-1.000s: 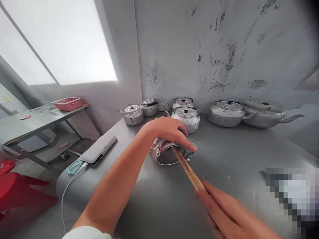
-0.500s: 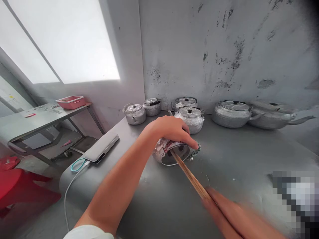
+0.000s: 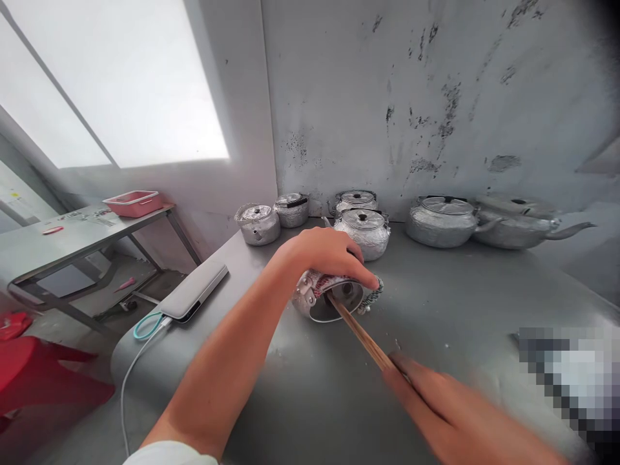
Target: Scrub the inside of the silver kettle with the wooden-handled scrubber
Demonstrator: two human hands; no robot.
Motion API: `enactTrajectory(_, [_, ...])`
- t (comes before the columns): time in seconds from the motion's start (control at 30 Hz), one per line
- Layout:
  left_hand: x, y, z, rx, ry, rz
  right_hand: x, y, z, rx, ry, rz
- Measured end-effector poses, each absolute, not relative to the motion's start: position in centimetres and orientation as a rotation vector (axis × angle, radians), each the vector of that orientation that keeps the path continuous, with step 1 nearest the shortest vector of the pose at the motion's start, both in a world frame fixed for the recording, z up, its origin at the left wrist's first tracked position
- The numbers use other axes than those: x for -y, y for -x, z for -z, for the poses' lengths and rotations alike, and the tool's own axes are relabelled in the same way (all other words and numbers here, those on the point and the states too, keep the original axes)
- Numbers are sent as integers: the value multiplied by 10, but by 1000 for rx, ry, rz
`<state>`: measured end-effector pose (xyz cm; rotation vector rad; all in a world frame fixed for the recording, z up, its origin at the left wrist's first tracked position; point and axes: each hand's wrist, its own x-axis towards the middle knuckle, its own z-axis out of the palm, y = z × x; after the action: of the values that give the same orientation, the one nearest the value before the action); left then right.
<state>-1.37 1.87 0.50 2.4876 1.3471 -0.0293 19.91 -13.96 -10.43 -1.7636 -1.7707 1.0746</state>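
My left hand (image 3: 329, 256) lies over a small aluminium kettle (image 3: 322, 303) tipped on its side on the grey metal table (image 3: 450, 310), fingers curled round its rim and a patterned cloth. The kettle's mouth faces me. My right hand (image 3: 450, 413), blurred at the bottom right, is closed round a wooden stick (image 3: 361, 334). The stick's far end reaches into the kettle's mouth just under my left fingers.
Several aluminium kettles (image 3: 363, 231) with lids stand along the stained back wall, the two largest (image 3: 443, 221) at the right. A white power bank (image 3: 194, 292) with a teal cable lies at the table's left edge. Another table with a pink tray (image 3: 133, 202) stands at left.
The stick's tip has shifted slightly left inside the kettle's mouth as my right hand works it back and forth. My left hand stays on the kettle.
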Motion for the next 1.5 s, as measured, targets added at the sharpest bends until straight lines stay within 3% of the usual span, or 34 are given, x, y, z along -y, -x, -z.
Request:
enactTrajectory(0.23, [-21,13,-2,-1344,-2475,17,137,-194,94,1712,1657,-1190])
enactTrajectory(0.5, [-20,12,-4,-1371,-2456,9,129,-167,67,1591,1923,-1521])
enactTrajectory(1.5, [-21,17,-10,-1281,-2443,62,129,-151,83,1422,1714,-1624])
